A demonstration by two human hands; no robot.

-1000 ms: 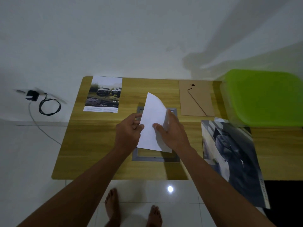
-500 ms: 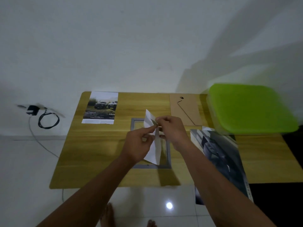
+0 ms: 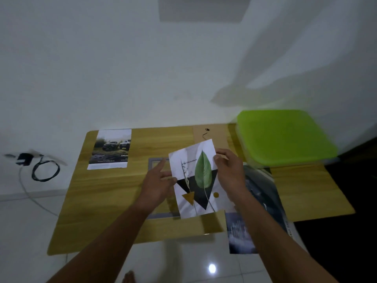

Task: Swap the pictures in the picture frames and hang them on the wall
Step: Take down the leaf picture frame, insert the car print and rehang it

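Observation:
A leaf picture, white with a green leaf and dark triangles, is held face up above the grey picture frame lying on the wooden table. My right hand pinches the picture's right edge. My left hand touches its left edge with the fingers spread. Most of the frame is hidden under the picture and my hands. A car picture lies flat at the table's far left. The brown frame backing board with a black stand lies behind the leaf picture.
A large dark car poster hangs over the table's front right edge. A bright green lidded box sits at the far right. A black charger and coiled cable are at the wall on the left. White wall behind, glossy tiled floor below.
The sheet showed its white back a second ago; it has been turned over and now shows the leaf print. The view has tilted up toward the wall.

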